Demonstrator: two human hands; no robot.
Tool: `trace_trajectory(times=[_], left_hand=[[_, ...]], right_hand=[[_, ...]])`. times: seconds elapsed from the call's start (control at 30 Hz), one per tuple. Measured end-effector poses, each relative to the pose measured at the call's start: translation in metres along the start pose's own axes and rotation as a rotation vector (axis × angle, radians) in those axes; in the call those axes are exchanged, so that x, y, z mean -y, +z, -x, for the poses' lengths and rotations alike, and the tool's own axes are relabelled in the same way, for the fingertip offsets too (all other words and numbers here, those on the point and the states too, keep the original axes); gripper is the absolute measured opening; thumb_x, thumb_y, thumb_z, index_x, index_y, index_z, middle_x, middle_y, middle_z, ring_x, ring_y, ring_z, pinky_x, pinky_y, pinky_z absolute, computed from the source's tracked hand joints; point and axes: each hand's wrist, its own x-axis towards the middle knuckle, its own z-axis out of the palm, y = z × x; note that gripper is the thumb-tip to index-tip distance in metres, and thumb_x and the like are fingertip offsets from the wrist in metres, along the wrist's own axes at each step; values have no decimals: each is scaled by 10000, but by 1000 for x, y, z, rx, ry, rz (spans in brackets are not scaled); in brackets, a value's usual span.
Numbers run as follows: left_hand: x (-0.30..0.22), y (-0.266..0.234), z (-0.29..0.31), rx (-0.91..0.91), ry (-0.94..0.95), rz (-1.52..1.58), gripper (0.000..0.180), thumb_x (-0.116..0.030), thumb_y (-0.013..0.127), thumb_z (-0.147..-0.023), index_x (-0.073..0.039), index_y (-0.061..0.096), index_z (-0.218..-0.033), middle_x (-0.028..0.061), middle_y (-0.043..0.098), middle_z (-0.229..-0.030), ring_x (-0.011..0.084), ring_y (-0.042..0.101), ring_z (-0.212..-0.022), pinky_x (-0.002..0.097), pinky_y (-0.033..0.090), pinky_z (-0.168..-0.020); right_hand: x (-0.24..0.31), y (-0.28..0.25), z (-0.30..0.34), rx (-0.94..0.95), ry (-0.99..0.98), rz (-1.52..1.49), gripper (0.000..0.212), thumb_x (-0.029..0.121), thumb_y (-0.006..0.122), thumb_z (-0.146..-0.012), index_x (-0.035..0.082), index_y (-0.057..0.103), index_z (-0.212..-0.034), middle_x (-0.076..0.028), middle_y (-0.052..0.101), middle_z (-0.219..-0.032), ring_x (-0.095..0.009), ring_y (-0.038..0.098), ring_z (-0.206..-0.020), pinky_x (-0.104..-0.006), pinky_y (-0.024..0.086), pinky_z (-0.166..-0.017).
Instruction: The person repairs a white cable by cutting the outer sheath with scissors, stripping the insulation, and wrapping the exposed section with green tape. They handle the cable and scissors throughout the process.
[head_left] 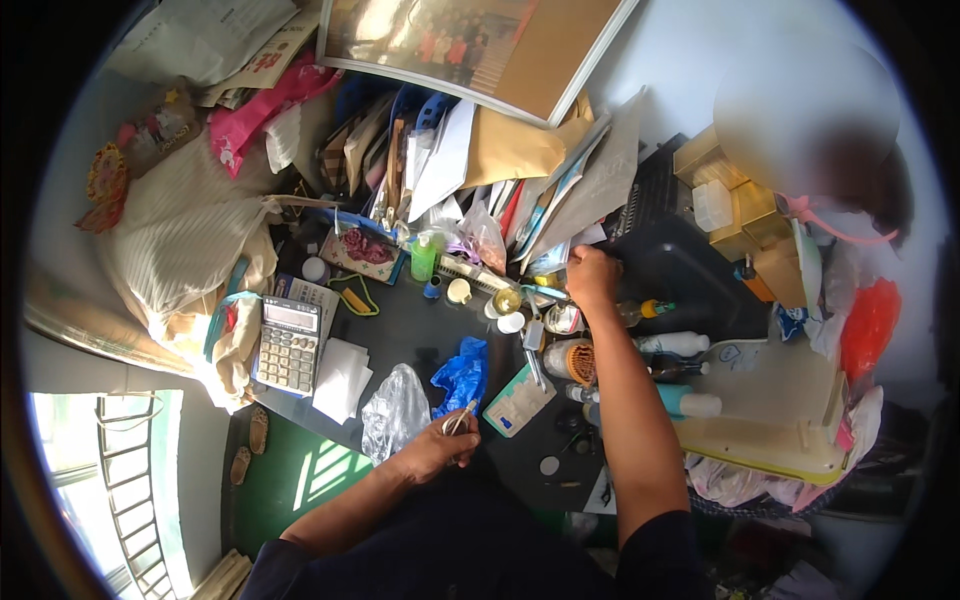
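My left hand (445, 445) is closed at the front edge of the dark desk, gripping a small round thing with a pale, stick-like tip (468, 408); its kind is unclear. Just beyond it lie a crumpled blue plastic bag (463, 376) and a clear plastic bag (396, 408). My right hand (592, 275) reaches to the back of the desk with its fingers curled in. Whatever those fingers hold, if anything, is hidden. Close by are small jars, a jar with a yellow lid (507, 300) and a bottle with a yellow cap (645, 310).
A calculator (290, 345) and white papers (342, 380) lie at the left. A green bottle (423, 258) stands before a row of folders and envelopes (510, 150). Under my right forearm are bottles and a brush (580, 362). A tray (770, 430) stands at the right.
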Motion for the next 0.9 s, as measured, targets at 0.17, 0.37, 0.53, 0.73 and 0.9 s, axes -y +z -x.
trace_trajectory(times=[0.17, 0.37, 0.53, 0.73, 0.9], left_hand=[[-12, -5, -8, 8, -17, -32, 138, -79, 697, -953, -79, 575, -1017, 15, 556, -791, 119, 548, -677, 268, 456, -623], [-6, -21, -17, 50, -29, 14, 161, -66, 704, -948, -80, 576, -1047, 24, 580, -858, 125, 575, -708, 268, 480, -629], [-12, -19, -14, 64, -35, 15, 157, -76, 702, -953, -81, 577, -1048, 25, 576, -852, 125, 569, -706, 270, 485, -638], [-18, -15, -7, 56, -26, -8, 126, -93, 686, -957, -75, 575, -1012, 16, 537, -771, 112, 528, -678, 264, 448, -625], [-12, -22, -8, 60, 7, -16, 147, -90, 696, -964, -83, 574, -1046, 31, 561, -813, 133, 562, -692, 269, 460, -624]], right_hand=[[17, -23, 20, 22, -59, 157, 196, 203, 671, -905, 78, 746, -1036, -165, 746, -996, -376, 706, -955, -474, 539, -836], [29, -26, 29, 130, -147, 316, 171, 223, 692, -920, 68, 725, -983, -133, 719, -1050, -370, 692, -989, -497, 543, -850], [26, -21, 20, 237, -168, 390, 159, 194, 654, -929, 63, 736, -964, -141, 725, -1058, -368, 699, -994, -489, 547, -865], [22, -19, 14, 250, -248, 493, 190, 123, 567, -919, 81, 749, -957, -142, 741, -1076, -359, 708, -1008, -473, 553, -882], [31, -29, 20, 186, -171, 391, 215, 167, 566, -925, 75, 748, -990, -130, 744, -1081, -364, 703, -1024, -485, 549, -883]])
